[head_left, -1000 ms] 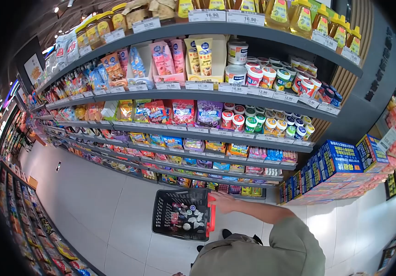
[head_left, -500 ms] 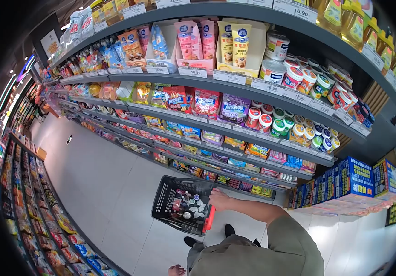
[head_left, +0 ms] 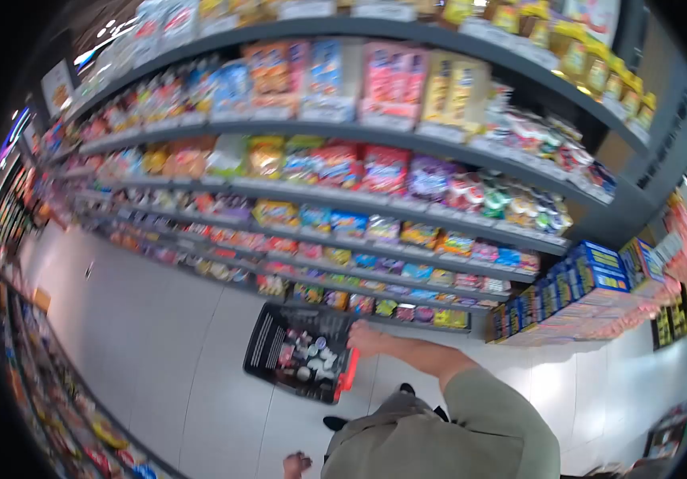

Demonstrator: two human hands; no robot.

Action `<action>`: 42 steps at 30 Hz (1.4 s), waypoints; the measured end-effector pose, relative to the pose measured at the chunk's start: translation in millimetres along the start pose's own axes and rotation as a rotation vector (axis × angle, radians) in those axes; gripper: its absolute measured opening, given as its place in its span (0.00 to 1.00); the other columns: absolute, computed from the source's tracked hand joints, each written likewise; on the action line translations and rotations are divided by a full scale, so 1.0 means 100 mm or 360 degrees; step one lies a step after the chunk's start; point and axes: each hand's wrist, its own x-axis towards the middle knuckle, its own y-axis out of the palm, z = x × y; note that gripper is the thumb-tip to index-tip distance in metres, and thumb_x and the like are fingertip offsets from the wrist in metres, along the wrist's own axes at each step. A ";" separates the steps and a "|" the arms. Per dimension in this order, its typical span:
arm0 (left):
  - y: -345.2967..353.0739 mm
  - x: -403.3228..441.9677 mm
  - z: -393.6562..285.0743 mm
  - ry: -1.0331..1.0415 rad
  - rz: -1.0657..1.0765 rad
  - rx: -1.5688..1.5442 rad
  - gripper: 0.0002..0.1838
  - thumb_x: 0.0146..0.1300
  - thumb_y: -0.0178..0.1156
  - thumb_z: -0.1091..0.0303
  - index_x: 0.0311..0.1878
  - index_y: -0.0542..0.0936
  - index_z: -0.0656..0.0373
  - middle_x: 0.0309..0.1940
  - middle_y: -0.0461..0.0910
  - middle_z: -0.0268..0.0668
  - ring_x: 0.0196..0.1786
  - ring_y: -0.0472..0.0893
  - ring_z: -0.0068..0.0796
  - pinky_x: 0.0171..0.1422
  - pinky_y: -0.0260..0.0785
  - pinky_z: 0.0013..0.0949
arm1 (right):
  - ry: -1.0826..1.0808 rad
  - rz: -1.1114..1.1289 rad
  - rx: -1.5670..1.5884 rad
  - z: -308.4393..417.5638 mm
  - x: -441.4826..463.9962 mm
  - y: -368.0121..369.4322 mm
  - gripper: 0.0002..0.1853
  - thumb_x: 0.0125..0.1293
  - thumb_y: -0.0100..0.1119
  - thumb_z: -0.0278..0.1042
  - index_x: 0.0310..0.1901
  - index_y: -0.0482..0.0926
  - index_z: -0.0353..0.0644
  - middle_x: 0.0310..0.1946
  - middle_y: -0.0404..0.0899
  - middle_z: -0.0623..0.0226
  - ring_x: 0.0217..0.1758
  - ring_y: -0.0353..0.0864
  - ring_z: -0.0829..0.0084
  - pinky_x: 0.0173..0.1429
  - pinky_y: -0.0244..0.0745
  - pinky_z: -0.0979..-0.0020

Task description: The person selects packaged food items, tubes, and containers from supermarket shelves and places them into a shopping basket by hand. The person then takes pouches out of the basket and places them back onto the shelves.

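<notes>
My right hand [head_left: 366, 338] is closed around the red handle [head_left: 347, 374] of a black shopping basket [head_left: 262, 343]. Inside the basket lie several small items [head_left: 311, 355], white, reddish and pale, too blurred to name. The basket is at floor level in front of my feet, beside the lowest shelf. At the bottom edge of the view my left hand [head_left: 297, 464] hangs by my side, holding nothing that I can see, its fingers loosely apart and somewhat blurred.
Long shelves [head_left: 279, 190] of candy bags, tubs and bottles run along the front. Stacked blue boxes [head_left: 591, 275] stand at the right. Another snack rack [head_left: 48, 375] borders the left, with pale floor tiles [head_left: 160, 327] between.
The view has shifted and blurred. The basket, in my right hand's grip, appears slightly further left in the picture. My left hand has moved a little up and left in the picture.
</notes>
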 end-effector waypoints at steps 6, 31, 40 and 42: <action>-0.63 -0.11 -0.39 -0.0704 -0.0431 -0.0562 0.16 0.68 0.54 0.67 0.51 0.75 0.70 0.38 0.84 0.53 0.35 0.86 0.44 0.37 0.81 0.40 | -0.0083 -0.0192 -0.0041 0.20 0.67 -0.08 0.08 0.43 0.65 0.43 0.26 0.86 0.54 0.27 0.81 0.65 0.44 0.80 0.59 0.49 0.70 0.55; -1.60 0.46 -1.23 -0.0981 -0.0790 -0.0919 0.14 0.68 0.54 0.65 0.49 0.76 0.67 0.36 0.84 0.48 0.32 0.86 0.37 0.35 0.81 0.38 | -0.0259 -0.0058 -0.0093 0.58 4.06 -0.70 0.11 0.51 0.63 0.43 0.31 0.87 0.48 0.35 0.82 0.60 0.48 0.77 0.60 0.61 0.64 0.50; -2.11 0.73 -1.56 -0.1011 -0.0810 -0.0961 0.15 0.67 0.56 0.64 0.50 0.77 0.66 0.39 0.85 0.50 0.36 0.86 0.42 0.40 0.80 0.42 | -0.0343 -0.0218 0.0115 0.83 5.17 -0.82 0.08 0.47 0.67 0.41 0.28 0.86 0.49 0.32 0.81 0.64 0.47 0.77 0.61 0.59 0.64 0.56; -2.24 0.77 -1.49 -0.0998 -0.0798 -0.0977 0.15 0.67 0.55 0.65 0.49 0.78 0.66 0.40 0.85 0.50 0.35 0.86 0.43 0.40 0.80 0.43 | -0.0367 -0.0226 0.0184 0.90 5.42 -0.85 0.09 0.47 0.66 0.39 0.30 0.87 0.47 0.34 0.82 0.60 0.47 0.76 0.59 0.58 0.64 0.56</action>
